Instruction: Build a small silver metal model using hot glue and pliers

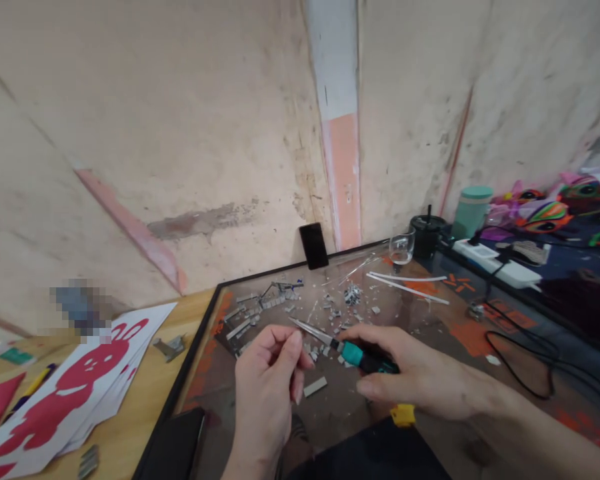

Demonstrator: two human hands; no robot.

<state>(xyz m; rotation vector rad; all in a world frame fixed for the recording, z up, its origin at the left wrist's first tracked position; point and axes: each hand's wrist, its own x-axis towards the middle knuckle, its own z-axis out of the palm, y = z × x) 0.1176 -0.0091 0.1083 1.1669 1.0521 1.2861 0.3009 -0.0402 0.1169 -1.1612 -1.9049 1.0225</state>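
My right hand [405,367] is wrapped round the teal and black handles of a pair of needle-nose pliers [351,351]. Their long silver jaws point left, with the tips close to the fingers of my left hand [273,373]. The left thumb and forefinger are pinched together; whatever is between them is hidden or too small to make out. Small grey pieces [321,349] lie scattered on the glass tabletop behind and below both hands. One flat grey strip [315,387] rests between the hands.
A phone [313,245] leans on the wall. Drinking glass [401,248], black cup [427,235], green-lidded bottle [473,210] and power strip [497,263] stand at the right back, with black cables nearby. White strips [410,278] lie centre-right. Rabbit-print papers [75,387] are left. A yellow piece [403,415] sits in front.
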